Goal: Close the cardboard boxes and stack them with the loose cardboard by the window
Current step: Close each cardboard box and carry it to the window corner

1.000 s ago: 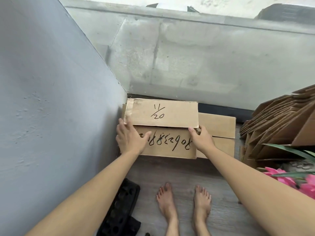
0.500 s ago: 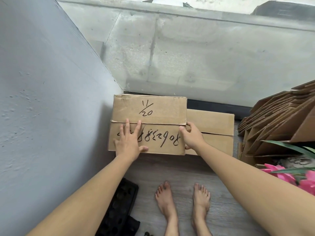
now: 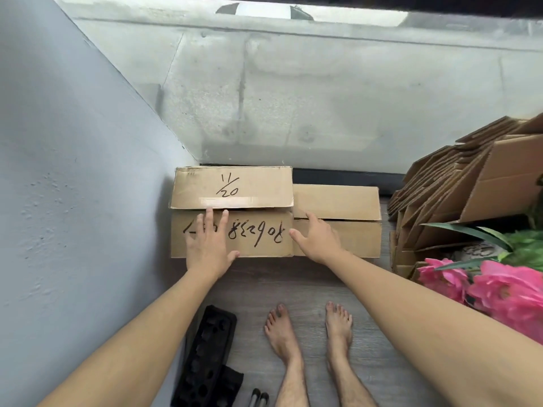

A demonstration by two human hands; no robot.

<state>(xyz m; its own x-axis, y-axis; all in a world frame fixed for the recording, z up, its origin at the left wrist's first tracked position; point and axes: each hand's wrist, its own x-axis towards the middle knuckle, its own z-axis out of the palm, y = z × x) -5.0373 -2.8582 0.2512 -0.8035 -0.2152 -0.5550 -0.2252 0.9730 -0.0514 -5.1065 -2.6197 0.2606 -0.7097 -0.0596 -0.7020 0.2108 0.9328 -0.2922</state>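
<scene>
A cardboard box with black handwriting (image 3: 258, 236) sits on the floor in the corner by the window. Its far flap, marked 11/20, is slightly raised; the near flap lies flat. My left hand (image 3: 208, 245) presses flat on the near flap, fingers straight and reaching the seam. My right hand (image 3: 316, 237) rests with spread fingers on a second, lower cardboard box (image 3: 346, 210) beside it, thumb against the first box's right edge. A pile of loose flattened cardboard (image 3: 458, 195) leans at the right.
A grey wall (image 3: 73, 171) runs along the left and the window glass (image 3: 323, 98) stands behind the boxes. A black foam tray (image 3: 208, 359) lies on the wooden floor by my bare feet (image 3: 308, 330). Pink artificial flowers (image 3: 499, 292) fill the lower right.
The box has gone down into the corner. My left hand moved onto the near flap and lies flat. My right hand left the box's right edge and now rests on the lower box.
</scene>
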